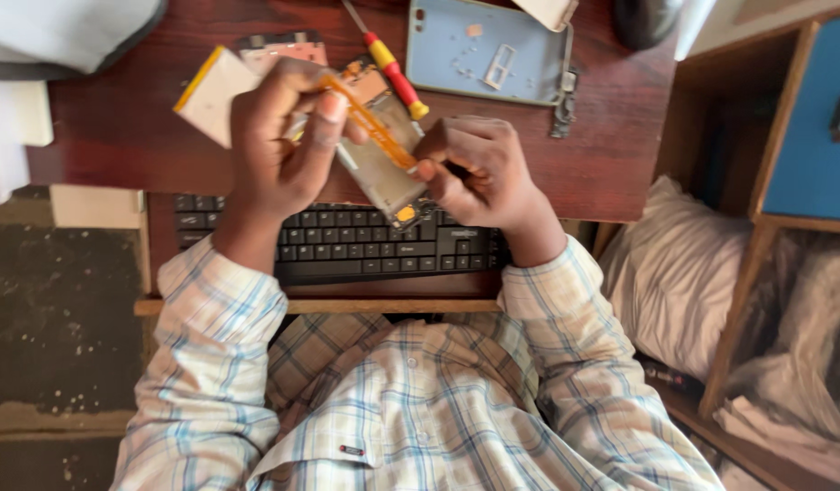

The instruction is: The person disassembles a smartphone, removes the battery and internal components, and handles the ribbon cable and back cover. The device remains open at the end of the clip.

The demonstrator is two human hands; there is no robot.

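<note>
Fingers of both hands are closing on one opened phone frame (383, 159), which is being held in the air just above the near edge of the dark wooden desk (110, 136) and over the far rows of the black keyboard (347, 245). The frame's long axis is running on a slant, from far left down to near right. An orange flex ribbon (370, 123) is lying along that same slant on top of it.

The left hand (279, 145) is wrapping the far-left end of the frame, its thumb pressing down on the upper part of the ribbon. The right hand (479, 173) is curling in at the near-right end, its fingertips pinching the lower end of the ribbon where it is meeting the frame; whether a small tool is also sitting in that pinch cannot be told. So the ribbon is stretching between the two hands, touching both.

Far from the hands, a red-and-yellow screwdriver (392, 73) is lying on the desk, and just right of it a pale blue back cover (488, 50) is resting flat.
</note>
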